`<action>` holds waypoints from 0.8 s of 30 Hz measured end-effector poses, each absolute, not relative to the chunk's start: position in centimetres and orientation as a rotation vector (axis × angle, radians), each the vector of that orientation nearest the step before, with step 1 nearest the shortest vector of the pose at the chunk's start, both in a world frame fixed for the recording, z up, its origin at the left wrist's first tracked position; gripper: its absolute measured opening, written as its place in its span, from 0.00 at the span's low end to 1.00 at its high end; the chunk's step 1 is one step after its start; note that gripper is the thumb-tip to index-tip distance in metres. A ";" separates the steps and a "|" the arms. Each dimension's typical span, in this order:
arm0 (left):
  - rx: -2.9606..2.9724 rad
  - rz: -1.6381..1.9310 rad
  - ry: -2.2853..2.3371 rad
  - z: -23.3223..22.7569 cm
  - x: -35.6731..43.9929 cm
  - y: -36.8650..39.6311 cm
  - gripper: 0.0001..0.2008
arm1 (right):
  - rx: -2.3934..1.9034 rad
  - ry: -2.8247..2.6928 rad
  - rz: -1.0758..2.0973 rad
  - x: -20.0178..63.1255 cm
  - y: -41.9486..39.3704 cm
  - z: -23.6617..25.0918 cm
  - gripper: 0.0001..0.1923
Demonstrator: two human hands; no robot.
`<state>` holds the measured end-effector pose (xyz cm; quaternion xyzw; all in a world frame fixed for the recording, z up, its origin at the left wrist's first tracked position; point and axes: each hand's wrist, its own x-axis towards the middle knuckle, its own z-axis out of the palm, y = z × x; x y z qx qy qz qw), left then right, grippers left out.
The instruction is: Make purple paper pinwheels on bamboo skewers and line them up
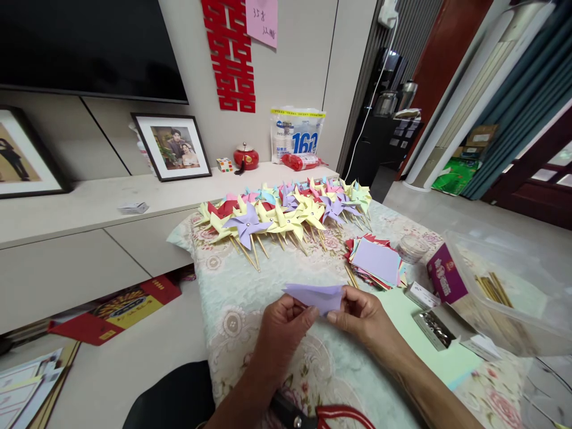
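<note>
Between my two hands is a sheet of purple paper [319,300], raised over the flowered tablecloth [268,298]. Its upper edge shows two layers slightly apart, so it looks folded or doubled. My left hand [288,325] pinches the left part, thumb in front. At the right end, my right hand [360,313] grips the sheet between thumb and fingers. Beyond my right hand lies a stack of coloured paper squares [378,262], a purple one on top. Red-handled pliers or cutters [313,417] lie below my hands, partly cut off by the frame.
Many finished paper pinwheels [286,217] on sticks cover the table's far side. At right are a clear plastic bin [504,292] with sticks, an open small box of metal fasteners [435,328], a tape roll [412,247] and pale green sheets [420,333]. A black stool [172,399] stands at lower left.
</note>
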<state>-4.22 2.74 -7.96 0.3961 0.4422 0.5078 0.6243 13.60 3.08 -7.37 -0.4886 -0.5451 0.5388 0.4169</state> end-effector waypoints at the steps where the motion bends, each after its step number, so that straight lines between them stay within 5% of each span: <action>1: 0.937 1.181 1.034 -8.0 -4.4 2.8 0.10 | -1.228 -1.382 1.325 13.7 3.1 -7.2 0.19; 6: 1.150 1.195 1.174 -8.4 -4.8 2.9 0.08 | -1.247 -1.496 1.079 14.2 2.9 -5.8 0.26; 12: 1.103 1.099 1.004 -7.7 -4.2 2.6 0.05 | -1.244 -1.549 1.085 14.0 2.5 -5.3 0.12; 24: 0.963 1.038 1.057 -6.9 -4.4 2.7 0.08 | -1.158 -1.523 1.028 14.4 2.4 -5.6 0.16</action>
